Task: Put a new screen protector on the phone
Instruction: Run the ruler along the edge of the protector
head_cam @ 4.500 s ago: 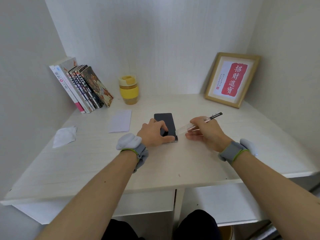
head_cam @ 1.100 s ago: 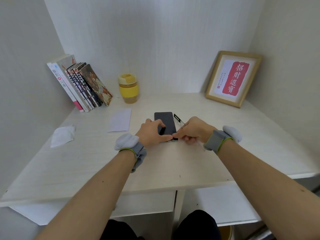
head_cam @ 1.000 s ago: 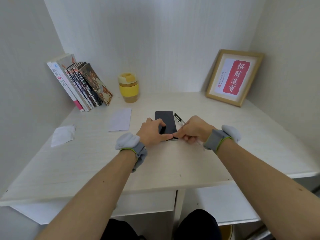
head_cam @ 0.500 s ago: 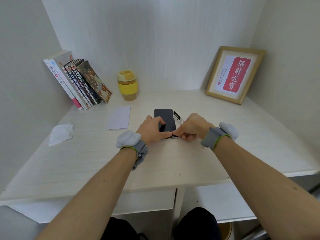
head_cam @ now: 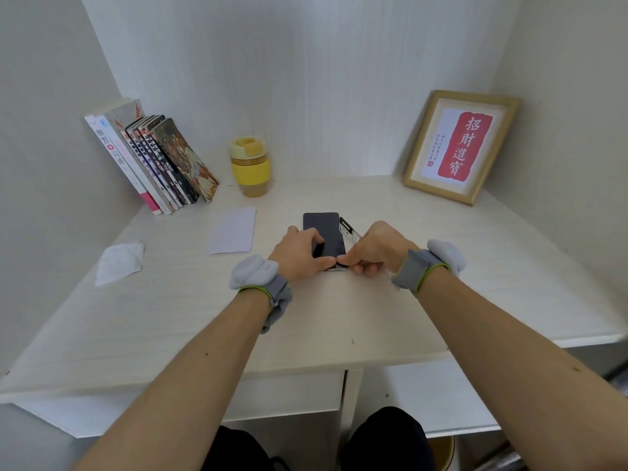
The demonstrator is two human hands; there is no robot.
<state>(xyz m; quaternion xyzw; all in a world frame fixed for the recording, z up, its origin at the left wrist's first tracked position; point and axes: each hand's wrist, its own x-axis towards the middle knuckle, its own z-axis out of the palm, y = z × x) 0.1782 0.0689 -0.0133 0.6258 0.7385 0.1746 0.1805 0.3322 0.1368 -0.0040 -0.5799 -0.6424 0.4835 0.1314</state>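
Note:
A black phone (head_cam: 324, 229) lies flat, screen up, in the middle of the pale desk (head_cam: 339, 317). My left hand (head_cam: 299, 253) grips its near left end, thumb on the near edge. My right hand (head_cam: 372, 248) pinches a clear screen protector (head_cam: 350, 230) with a black-tipped far end. The protector runs along the phone's right edge, and its near part is hidden under my fingers. The fingertips of both hands meet at the phone's near right corner.
A white paper sheet (head_cam: 234, 230) lies left of the phone. A crumpled white wipe (head_cam: 119, 262) sits farther left. Leaning books (head_cam: 153, 161) and a yellow cup (head_cam: 250, 166) stand at the back left. A framed red print (head_cam: 460, 146) leans at the back right.
My right hand has brought the protector from the right side of the desk over to the phone's right edge. In the last second both hands have stayed almost still at the phone's near end.

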